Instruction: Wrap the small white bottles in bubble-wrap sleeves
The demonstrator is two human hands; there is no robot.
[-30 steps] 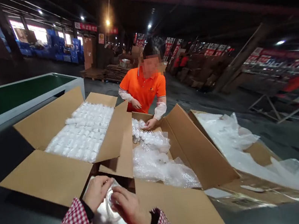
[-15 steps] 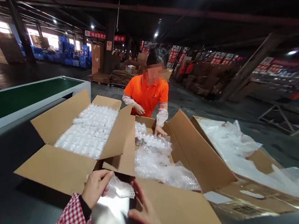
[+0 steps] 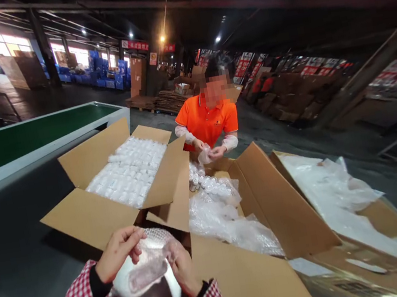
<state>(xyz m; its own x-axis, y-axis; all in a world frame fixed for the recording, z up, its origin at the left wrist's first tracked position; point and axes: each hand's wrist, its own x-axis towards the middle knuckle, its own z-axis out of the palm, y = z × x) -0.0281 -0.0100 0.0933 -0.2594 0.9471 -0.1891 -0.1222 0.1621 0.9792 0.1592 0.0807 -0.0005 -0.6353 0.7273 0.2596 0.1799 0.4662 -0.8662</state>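
Left hand [image 3: 120, 252] pinched on the upper left edge of clear bubble wrap [image 3: 148, 268]; right hand [image 3: 183, 267] closed on its right end. Wrap held up between both hands, low in view, in front of the boxes. Left box [image 3: 88, 215] open, full of white wrapped pieces [image 3: 126, 173] in rows. Middle box [image 3: 279, 201] open, more wrapped pieces inside; co-worker in orange shirt [image 3: 212, 120] behind it, both hands on a clear bag [image 3: 205, 155]. Sheets of wrap over right box [image 3: 382, 214]. Text: small shirt logo, unreadable; dark print [image 3: 359, 288] on carton at lower right, illegible; red banner [image 3: 136, 45] with white characters at back, too small; sign [image 3: 153, 58] below it, same. Green conveyor [image 3: 37, 140] at left.
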